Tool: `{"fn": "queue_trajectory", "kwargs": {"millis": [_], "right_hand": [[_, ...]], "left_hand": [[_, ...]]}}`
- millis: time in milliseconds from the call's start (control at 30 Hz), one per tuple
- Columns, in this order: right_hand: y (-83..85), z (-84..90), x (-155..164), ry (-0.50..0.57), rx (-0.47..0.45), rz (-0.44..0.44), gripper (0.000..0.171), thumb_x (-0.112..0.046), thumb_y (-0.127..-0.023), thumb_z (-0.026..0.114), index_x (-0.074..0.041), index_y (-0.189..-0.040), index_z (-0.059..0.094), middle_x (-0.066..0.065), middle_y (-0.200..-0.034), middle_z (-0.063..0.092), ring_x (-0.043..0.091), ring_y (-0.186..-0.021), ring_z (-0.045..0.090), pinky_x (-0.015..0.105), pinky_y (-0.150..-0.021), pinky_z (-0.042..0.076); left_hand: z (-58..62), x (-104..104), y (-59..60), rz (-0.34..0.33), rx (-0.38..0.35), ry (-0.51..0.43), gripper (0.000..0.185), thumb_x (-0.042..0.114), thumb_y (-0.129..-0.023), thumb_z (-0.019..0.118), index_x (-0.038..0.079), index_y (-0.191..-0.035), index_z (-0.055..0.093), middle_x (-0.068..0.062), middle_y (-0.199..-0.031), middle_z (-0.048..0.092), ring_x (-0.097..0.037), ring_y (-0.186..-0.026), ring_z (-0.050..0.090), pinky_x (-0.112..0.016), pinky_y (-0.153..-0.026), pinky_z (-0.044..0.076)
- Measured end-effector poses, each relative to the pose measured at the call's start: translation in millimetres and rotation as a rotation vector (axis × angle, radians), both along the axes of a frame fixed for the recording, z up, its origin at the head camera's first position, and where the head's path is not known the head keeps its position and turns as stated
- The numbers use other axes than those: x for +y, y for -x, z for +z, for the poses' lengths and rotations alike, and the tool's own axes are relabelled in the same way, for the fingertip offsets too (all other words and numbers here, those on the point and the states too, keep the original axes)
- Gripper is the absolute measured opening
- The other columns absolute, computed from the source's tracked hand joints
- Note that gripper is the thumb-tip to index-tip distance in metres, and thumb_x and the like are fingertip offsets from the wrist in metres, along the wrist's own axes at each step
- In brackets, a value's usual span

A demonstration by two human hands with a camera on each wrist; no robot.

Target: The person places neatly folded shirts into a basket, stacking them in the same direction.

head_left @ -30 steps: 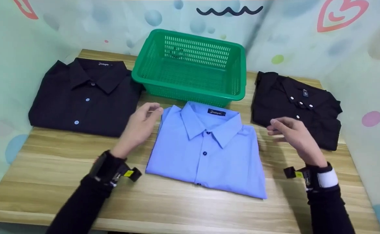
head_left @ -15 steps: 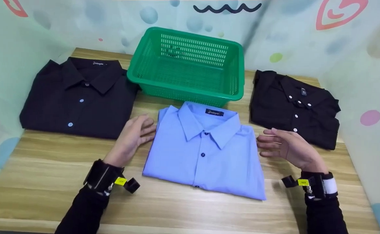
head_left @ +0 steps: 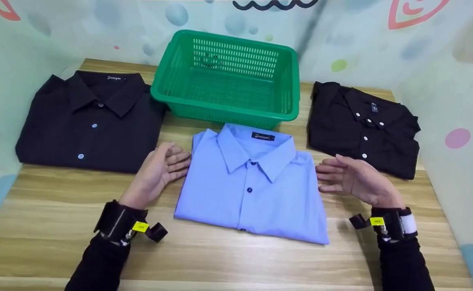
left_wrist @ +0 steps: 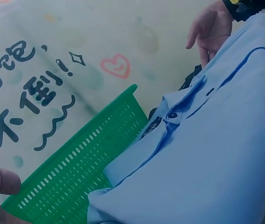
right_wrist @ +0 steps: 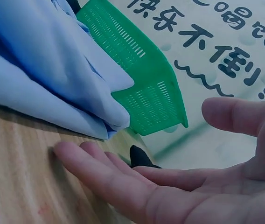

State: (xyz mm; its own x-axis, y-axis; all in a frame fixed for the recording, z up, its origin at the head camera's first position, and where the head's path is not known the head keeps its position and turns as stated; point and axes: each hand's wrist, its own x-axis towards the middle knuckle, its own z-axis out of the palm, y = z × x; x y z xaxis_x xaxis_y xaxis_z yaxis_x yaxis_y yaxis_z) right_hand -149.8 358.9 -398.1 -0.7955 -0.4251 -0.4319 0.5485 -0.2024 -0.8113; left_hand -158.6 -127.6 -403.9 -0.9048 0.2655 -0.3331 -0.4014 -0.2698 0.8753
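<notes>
Both hands have come down and closed in on the folded blue shirt (head_left: 252,184) over the last second: the left hand (head_left: 157,171), which was raised near the collar, now lies low at the shirt's 9 o'clock edge, fingers straight and spread, palm turned toward the cloth, tips at or just touching it; the right hand (head_left: 353,180) has dropped to the 3 o'clock edge, fingers straight and together, palm facing in, its fingertips (right_wrist: 67,151) resting on the wood just beside the fabric. Neither grips anything. Bracketed this way, the shirt looks about to be scooped up from both sides, as a guess. It lies flat at the table's centre, collar toward 12 o'clock, just short of the green basket (head_left: 224,76). On the wooden table (head_left: 58,226) a folded black shirt (head_left: 87,121) lies at 10 o'clock and a second black shirt (head_left: 362,125) at 2 o'clock. Pale printed backdrop panels (head_left: 442,60) with bubbles, hearts and lettering enclose the table.
</notes>
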Motion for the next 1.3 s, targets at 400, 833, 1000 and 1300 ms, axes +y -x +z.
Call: {"fn": "queue_trajectory", "kwargs": {"millis": [400, 833, 1000, 1300], "right_hand": [[4.1, -11.8, -12.2, 0.104, -0.059, 0.065, 0.066, -0.034, -0.109, 0.029, 0.014, -0.149, 0.01, 0.031, -0.152, 0.025, 0.041, -0.135, 0.037, 0.053, -0.109, 0.031], [1.2, -30.4, -25.7, 0.416, -0.111, 0.165, 0.05, -0.033, -0.11, 0.023, 0.002, -0.13, 0.052, 0.016, -0.118, 0.061, 0.027, -0.105, 0.06, 0.038, -0.089, 0.051], [-4.6, -31.9, -39.8, 0.409, -0.134, 0.081, 0.036, -0.028, -0.11, 0.031, -0.004, -0.131, 0.049, 0.013, -0.114, 0.063, 0.025, -0.1, 0.064, 0.038, -0.085, 0.054], [-11.7, -31.8, -66.7, 0.215, -0.271, -0.046, 0.024, -0.021, -0.104, 0.053, -0.003, -0.118, 0.059, 0.014, -0.112, 0.067, 0.027, -0.103, 0.065, 0.039, -0.09, 0.052]], "left_hand": [[-2.5, -6.8, 0.0, -0.211, -0.047, 0.064, 0.076, 0.046, -0.105, 0.023, -0.015, -0.149, 0.012, -0.031, -0.152, 0.025, -0.037, -0.14, 0.029, -0.043, -0.113, 0.027], [-21.4, 17.3, -3.2, -0.3, -0.127, -0.121, 0.071, 0.052, -0.103, 0.03, -0.004, -0.146, 0.031, -0.018, -0.136, 0.046, -0.028, -0.124, 0.045, -0.039, -0.103, 0.038], [-27.2, 29.6, -6.5, -0.264, -0.142, -0.2, 0.061, 0.045, -0.105, 0.036, 0.011, -0.153, 0.022, -0.01, -0.141, 0.039, -0.023, -0.127, 0.038, -0.037, -0.107, 0.031], [-34.5, 49.9, -9.2, -0.266, -0.226, -0.105, 0.05, 0.039, -0.098, 0.059, 0.011, -0.136, 0.044, -0.009, -0.122, 0.055, -0.023, -0.105, 0.056, -0.039, -0.091, 0.046]]}}
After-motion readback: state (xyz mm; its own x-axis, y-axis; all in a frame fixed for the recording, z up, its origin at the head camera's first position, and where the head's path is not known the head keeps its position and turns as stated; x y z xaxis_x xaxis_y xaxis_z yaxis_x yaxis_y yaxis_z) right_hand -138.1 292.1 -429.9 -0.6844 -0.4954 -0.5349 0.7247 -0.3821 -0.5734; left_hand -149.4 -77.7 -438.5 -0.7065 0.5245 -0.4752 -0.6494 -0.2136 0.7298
